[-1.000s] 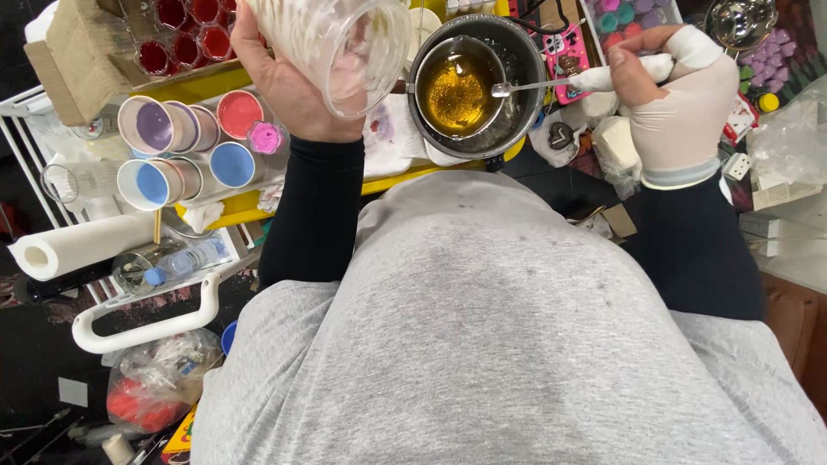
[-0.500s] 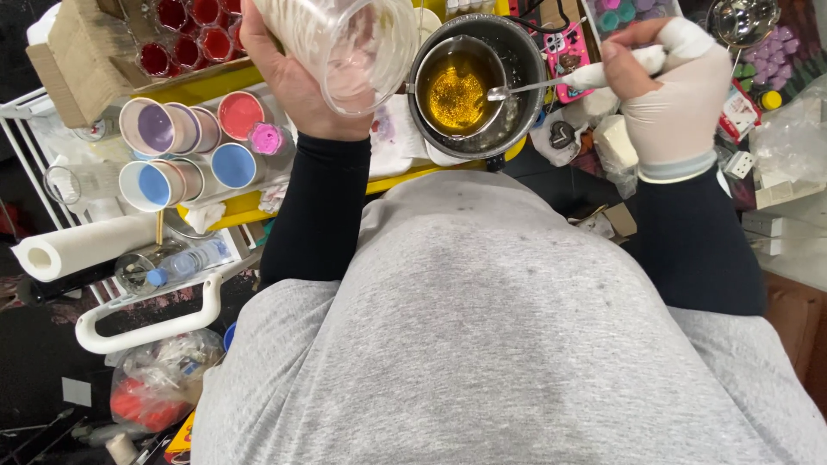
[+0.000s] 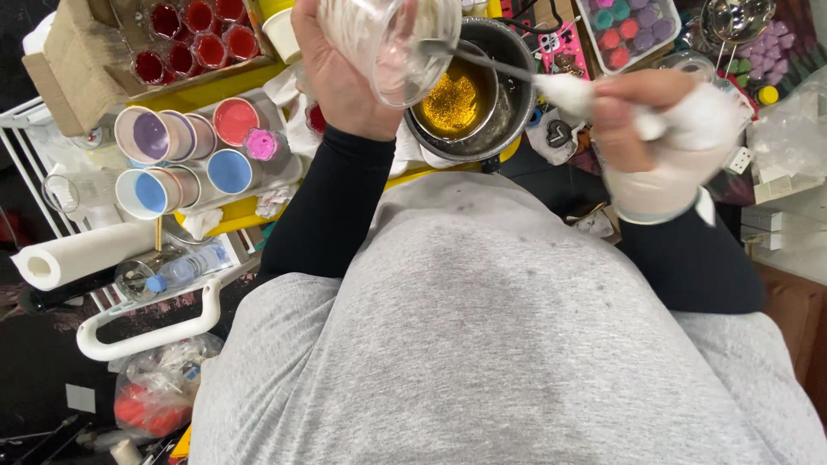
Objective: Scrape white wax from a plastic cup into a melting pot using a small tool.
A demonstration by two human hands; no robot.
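My left hand (image 3: 340, 73), bare, grips a clear glass jar (image 3: 392, 39) tilted on its side above the table's near edge. My right hand (image 3: 663, 142) wears a white glove and holds a metal spoon (image 3: 495, 65) by its white-wrapped handle; the spoon's bowl reaches the jar's mouth. Just behind the spoon sits a dark metal pot (image 3: 508, 112) holding a smaller cup of golden glittery liquid (image 3: 452, 99).
Round tins of purple, blue, red and pink colour (image 3: 185, 146) lie at the left, red filled cups (image 3: 185, 39) in a cardboard box behind them. A paper towel roll (image 3: 82, 254), a small bottle (image 3: 177, 271) and a white cart handle (image 3: 146, 323) stand lower left. A tray of coloured pieces (image 3: 633, 26) sits far right.
My right hand has lifted the spoon out of the golden cup and swung its bowl left to the jar's mouth. The jar stays in my left hand.
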